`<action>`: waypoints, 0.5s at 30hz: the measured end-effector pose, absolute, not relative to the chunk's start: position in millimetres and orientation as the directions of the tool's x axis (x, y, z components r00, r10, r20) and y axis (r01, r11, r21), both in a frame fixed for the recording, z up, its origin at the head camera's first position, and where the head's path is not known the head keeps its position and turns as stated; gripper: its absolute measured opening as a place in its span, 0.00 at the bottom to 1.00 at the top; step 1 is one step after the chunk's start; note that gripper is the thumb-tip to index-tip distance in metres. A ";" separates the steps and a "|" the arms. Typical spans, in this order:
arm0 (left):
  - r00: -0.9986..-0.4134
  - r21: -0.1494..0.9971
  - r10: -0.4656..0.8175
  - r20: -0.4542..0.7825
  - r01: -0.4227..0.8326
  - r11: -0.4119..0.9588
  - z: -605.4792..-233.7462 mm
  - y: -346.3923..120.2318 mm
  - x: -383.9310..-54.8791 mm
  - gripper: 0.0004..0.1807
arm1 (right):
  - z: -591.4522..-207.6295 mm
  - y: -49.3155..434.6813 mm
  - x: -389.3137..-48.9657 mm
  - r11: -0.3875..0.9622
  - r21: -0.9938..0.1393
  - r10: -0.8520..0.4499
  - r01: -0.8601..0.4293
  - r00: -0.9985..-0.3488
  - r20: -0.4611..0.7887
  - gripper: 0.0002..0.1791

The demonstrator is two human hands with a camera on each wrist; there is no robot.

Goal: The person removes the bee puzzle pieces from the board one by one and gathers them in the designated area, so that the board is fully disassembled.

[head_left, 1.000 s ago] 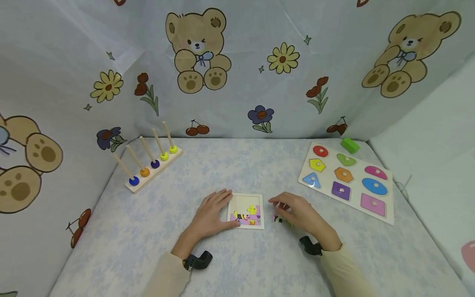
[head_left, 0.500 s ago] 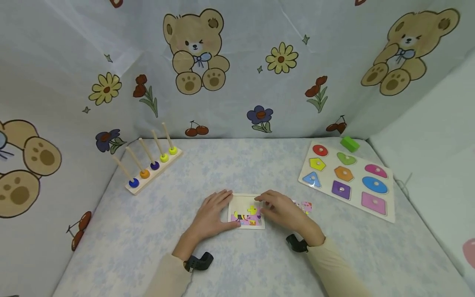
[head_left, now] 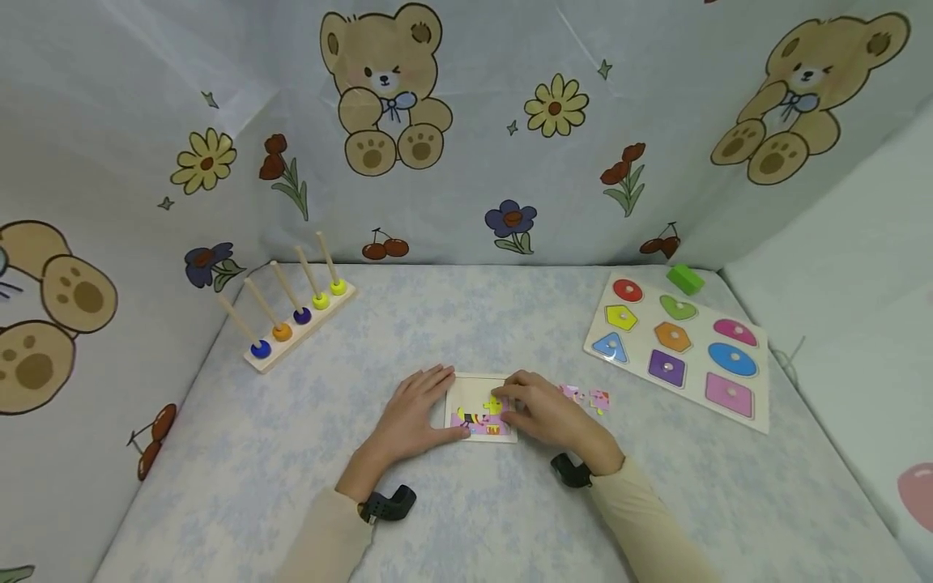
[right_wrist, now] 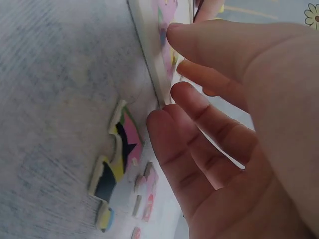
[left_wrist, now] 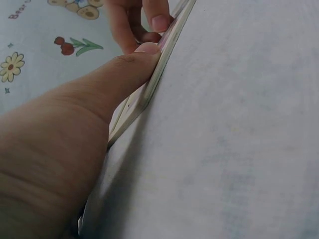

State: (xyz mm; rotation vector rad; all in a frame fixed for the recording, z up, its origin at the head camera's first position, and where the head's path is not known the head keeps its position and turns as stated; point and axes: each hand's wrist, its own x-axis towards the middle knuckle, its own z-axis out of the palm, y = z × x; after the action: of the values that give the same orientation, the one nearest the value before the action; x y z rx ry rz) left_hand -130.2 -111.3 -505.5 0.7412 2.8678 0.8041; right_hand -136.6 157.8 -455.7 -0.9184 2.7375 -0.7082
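2 hands flank your puzzle tray (head_left: pixel 470 387), which lies flat on the counter (head_left: pixel 496 518) between them. Your left hand (head_left: pixel 413 417) has its fingers extended along the left edge, thumb on the near rim. Your right hand (head_left: pixel 548 411) has relaxed fingers, its thumb touching the puzzle's right side; loose pieces (head_left: pixel 600 399) lie just beside it.

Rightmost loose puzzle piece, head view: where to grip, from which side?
Likely a fingertip pinch on the near and far edges of the rightmost puzzle piece, coming from above and slightly from the right. It lies flat on the table and shows no knob; another loose piece sits close on its left.
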 end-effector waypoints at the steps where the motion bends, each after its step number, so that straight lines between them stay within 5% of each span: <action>1: -0.882 0.505 0.469 0.056 0.430 0.749 -505.6 -111.0 -130.3 0.53 | -456.3 158.1 -137.0 0.700 -0.487 -0.604 -0.522 -0.797 -0.013 0.19; 15: -0.881 0.502 0.469 0.056 0.431 0.750 -506.2 -110.4 -132.3 0.54 | -459.6 154.6 -145.5 0.706 -0.520 -0.593 -0.481 -0.803 -0.063 0.16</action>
State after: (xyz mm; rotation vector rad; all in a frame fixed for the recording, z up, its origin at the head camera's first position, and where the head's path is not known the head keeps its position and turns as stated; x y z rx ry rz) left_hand -132.3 -110.4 -506.2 0.7391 2.8695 0.7945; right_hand -145.5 154.6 -459.6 -0.8593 2.6887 -0.7257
